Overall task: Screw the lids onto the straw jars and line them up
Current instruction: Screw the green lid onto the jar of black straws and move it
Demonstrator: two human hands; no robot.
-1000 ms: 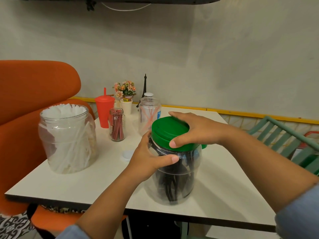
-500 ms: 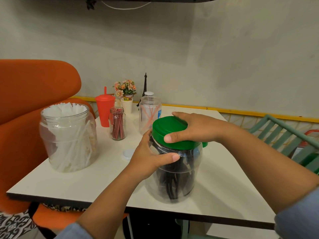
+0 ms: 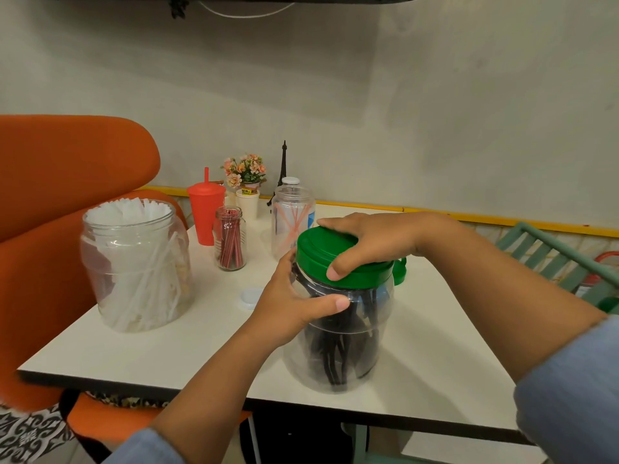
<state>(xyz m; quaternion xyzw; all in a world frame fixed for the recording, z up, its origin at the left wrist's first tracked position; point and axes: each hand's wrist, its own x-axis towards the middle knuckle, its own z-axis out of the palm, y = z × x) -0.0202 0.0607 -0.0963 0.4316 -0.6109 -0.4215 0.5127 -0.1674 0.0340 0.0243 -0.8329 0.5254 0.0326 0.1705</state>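
On table [image 3: 435, 329]: left hand [image 3: 288, 316] grips black-straw jar [image 3: 338, 356], right hand [image 3: 375, 236] grips green lid [image 3: 321, 249].

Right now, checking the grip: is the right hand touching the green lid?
Touching. The head view shows the right hand laid over the green lid, thumb pressed on its rim.

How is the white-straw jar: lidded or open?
Open: the white-straw jar has no lid; straws show at its bare mouth.

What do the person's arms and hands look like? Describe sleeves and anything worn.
Both the left hand and right hand are bare: no gloves, rings or watch visible. Forearms are uncovered; a blue-grey left sleeve and right sleeve start higher up.
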